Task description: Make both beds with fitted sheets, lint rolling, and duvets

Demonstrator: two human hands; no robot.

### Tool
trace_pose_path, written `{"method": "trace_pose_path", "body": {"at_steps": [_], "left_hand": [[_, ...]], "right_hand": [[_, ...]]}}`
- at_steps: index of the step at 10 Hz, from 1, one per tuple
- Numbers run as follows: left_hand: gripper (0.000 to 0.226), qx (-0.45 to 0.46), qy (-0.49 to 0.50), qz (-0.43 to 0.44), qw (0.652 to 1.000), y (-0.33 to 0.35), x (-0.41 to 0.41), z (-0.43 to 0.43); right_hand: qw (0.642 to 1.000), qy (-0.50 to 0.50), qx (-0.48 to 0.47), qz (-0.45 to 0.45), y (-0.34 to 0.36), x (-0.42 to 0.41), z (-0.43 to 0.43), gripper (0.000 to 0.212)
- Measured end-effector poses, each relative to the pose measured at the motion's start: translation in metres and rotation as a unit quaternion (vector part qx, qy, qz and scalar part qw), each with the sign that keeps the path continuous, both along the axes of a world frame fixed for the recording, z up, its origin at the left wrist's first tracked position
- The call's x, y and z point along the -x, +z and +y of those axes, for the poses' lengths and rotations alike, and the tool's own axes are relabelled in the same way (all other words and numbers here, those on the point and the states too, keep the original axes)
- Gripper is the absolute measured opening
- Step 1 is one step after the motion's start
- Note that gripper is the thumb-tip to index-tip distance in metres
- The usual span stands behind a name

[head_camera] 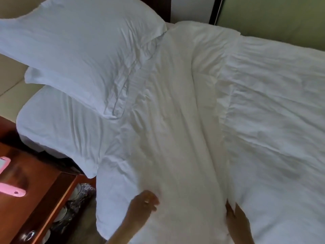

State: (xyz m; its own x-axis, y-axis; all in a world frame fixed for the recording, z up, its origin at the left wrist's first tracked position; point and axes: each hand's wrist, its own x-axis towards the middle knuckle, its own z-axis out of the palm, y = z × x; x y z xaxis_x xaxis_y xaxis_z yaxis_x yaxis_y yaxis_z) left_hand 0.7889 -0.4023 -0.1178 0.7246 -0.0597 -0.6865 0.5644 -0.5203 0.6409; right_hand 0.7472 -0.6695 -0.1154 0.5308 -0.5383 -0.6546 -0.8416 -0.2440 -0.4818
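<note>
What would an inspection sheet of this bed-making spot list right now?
Surface: white duvet, wrinkled, top folded back in a band.
Job's things: two stacked pillows; pink lint roller on the nightstand.
Clutter: blurred patterned items under the nightstand.
Grips: left hand rests on the folded band; right hand at the fold's edge, fingers hidden.
Cables: nothing seen.
Surroundings: wooden nightstand, green wall.

A reddish wooden nightstand sits lower left; green wall upper right.
</note>
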Motion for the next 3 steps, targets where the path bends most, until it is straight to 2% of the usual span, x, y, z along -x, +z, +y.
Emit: {"method": "trace_pose_path", "body": {"at_steps": [1, 2, 3], "left_hand": [[0.015, -0.172, 0.151, -0.157, 0.961, 0.007, -0.057, 0.065], [0.052, -0.254, 0.143, -0.124, 0.948, 0.002, -0.108, 0.117], [0.073, -0.161, 0.113, -0.023, 0.98, -0.013, -0.14, 0.131]], "right_hand": [[0.991, 0.084, -0.062, 0.085, -0.015, -0.005, -0.009, 0.068], [0.996, 0.027, -0.079, -0.017, 0.004, -0.041, 0.0, 0.037], [0.974, -0.14, -0.14, -0.115, 0.009, -0.083, 0.018, 0.026]]}}
